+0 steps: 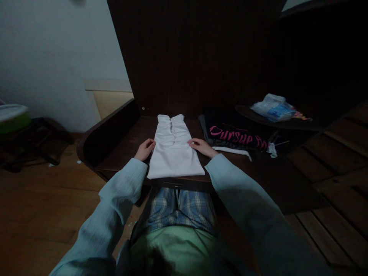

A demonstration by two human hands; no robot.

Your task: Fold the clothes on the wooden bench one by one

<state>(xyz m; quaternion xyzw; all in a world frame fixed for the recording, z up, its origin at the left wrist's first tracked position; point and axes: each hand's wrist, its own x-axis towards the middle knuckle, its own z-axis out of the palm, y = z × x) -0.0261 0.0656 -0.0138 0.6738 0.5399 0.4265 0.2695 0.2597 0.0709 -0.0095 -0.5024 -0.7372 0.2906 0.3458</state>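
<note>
A white shirt lies folded into a long, narrow shape on the dark wooden desk top. Its near part is smooth, while creases and gathers run down the middle of the far part. At the shirt's left edge, about midway along, my left hand pinches the cloth between thumb and fingers. Opposite it, my right hand has its thumb and fingertips closed on the right edge. Both hands rest low, near the desk surface.
Right of the shirt is a pile of folded dark clothes with pink lettering. Beyond it, a plastic packet sits on a dark rounded surface. A raised side panel bounds the desk on the left. A green and white tub stands far left.
</note>
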